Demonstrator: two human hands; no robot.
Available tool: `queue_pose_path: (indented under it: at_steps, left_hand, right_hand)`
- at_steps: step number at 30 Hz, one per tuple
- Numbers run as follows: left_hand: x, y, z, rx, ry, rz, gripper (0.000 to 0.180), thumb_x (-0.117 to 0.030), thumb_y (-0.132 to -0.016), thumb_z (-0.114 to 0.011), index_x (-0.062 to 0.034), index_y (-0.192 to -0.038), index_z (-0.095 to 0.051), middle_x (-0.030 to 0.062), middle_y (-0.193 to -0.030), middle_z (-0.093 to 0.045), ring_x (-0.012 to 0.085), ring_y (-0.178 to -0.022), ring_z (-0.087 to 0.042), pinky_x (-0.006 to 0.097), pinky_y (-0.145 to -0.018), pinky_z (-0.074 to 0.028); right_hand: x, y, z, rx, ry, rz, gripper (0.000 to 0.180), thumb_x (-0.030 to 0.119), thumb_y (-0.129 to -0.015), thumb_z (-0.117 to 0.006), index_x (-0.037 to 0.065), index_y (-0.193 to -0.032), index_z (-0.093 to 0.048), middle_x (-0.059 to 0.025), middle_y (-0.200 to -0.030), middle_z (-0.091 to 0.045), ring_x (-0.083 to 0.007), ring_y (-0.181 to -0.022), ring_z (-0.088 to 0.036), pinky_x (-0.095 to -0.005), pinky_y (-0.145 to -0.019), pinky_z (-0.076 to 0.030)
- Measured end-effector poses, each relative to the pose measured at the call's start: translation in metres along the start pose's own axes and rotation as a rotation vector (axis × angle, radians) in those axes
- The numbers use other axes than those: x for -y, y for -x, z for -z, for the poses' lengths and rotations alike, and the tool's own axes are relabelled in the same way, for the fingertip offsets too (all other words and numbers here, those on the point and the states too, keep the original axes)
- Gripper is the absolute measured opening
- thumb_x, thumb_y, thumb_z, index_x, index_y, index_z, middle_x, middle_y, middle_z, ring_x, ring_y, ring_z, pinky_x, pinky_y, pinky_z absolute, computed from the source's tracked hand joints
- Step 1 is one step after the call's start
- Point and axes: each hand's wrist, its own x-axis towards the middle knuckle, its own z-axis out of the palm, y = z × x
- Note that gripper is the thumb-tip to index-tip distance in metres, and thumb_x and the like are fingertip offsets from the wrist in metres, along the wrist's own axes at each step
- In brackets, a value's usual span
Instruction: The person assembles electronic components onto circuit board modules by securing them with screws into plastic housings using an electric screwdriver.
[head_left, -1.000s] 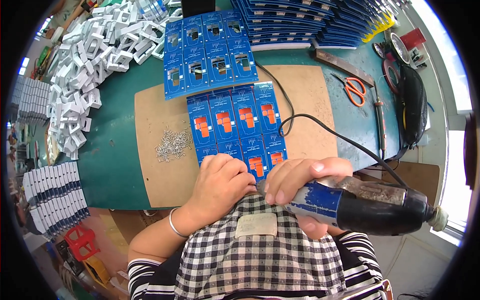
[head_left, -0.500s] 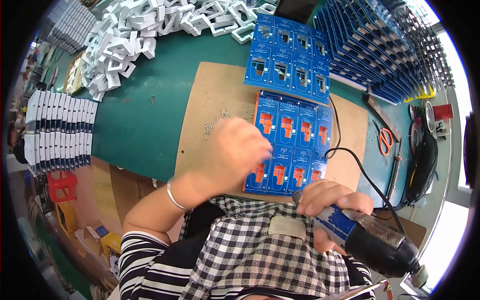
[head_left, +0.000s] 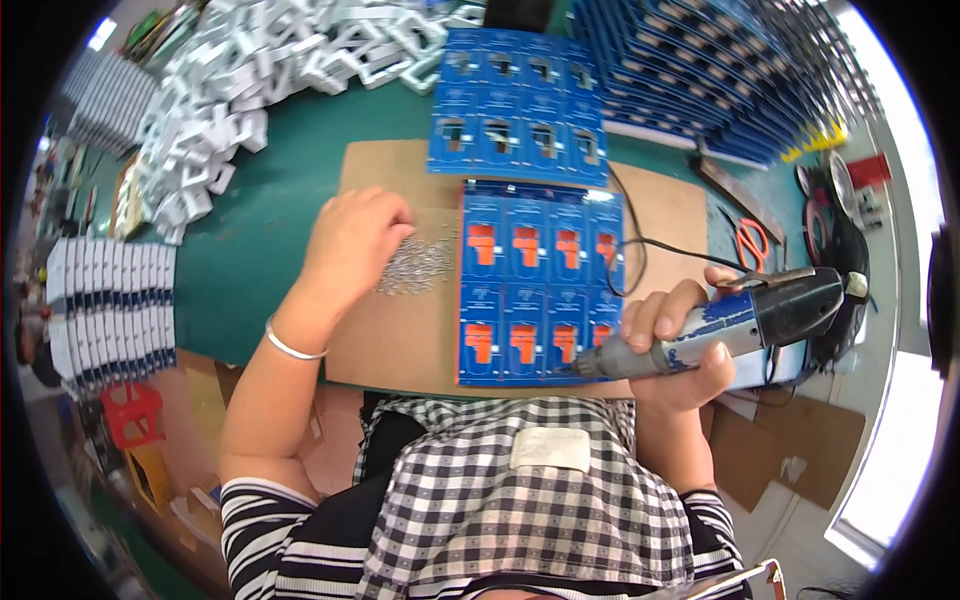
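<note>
My right hand (head_left: pixel 680 335) is wrapped round an electric screwdriver (head_left: pixel 790 310) with a scuffed blue and grey body and a black rear end. Its bit points left, over the lower right part of a blue circuit-board panel (head_left: pixel 545 280) with orange showing through its cut-outs. My left hand (head_left: pixel 355 245) is over the brown board, its fingers curled together beside a pile of small screws (head_left: pixel 415 268). What those fingertips hold, if anything, is too small to make out.
Another blue panel (head_left: pixel 515 110) lies just beyond. Stacked blue panels (head_left: pixel 690 70) rise at the far right, white plastic frames (head_left: pixel 230 110) heap at the far left. Orange-handled scissors (head_left: pixel 750 243) and a black cord (head_left: pixel 665 243) are to the right. White stacked units (head_left: pixel 110 305) stand left.
My left hand has moved left from the panel to the screw pile. The screwdriver in my right hand has risen and swung nearer to level. The whole view has shifted somewhat.
</note>
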Motion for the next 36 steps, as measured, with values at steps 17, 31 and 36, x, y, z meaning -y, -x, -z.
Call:
queue_pose_path:
  at_steps: [17,31,36]
  left_hand:
    - [-0.140,0.035,-0.044,0.160,0.362,-0.481,0.021,-0.009,-0.066,-0.077,-0.0136,-0.081,-0.064,-0.0007,-0.089,-0.060,0.0208,-0.087,-0.056,0.037,-0.078,-0.040]
    - [-0.154,0.028,-0.044,0.202,0.240,-0.446,0.019,-0.013,-0.068,-0.076,-0.0130,-0.083,-0.064,-0.0006,-0.093,-0.056,0.0215,-0.091,-0.051,0.037,-0.078,-0.038]
    - [-0.152,0.028,-0.047,0.190,0.228,-0.451,0.020,-0.013,-0.068,-0.076,-0.0131,-0.083,-0.063,-0.0006,-0.096,-0.055,0.0213,-0.094,-0.051,0.037,-0.080,-0.038]
  right_hand:
    - [0.050,0.018,0.017,0.198,0.180,0.252,0.068,0.036,-0.088,-0.066,0.008,-0.138,-0.030,-0.0077,-0.082,-0.058,-0.0234,-0.068,-0.062,-0.0382,-0.067,-0.050]
    - [0.043,0.027,0.021,0.230,0.064,0.235,0.067,0.018,-0.081,-0.075,0.005,-0.130,-0.032,-0.0136,-0.083,-0.061,-0.0272,-0.075,-0.063,-0.0405,-0.071,-0.053]
    - [0.035,0.020,0.022,0.437,0.114,0.316,0.070,0.010,-0.080,-0.073,-0.001,-0.133,-0.030,-0.0167,-0.086,-0.060,-0.0254,-0.079,-0.062,-0.0388,-0.074,-0.052]
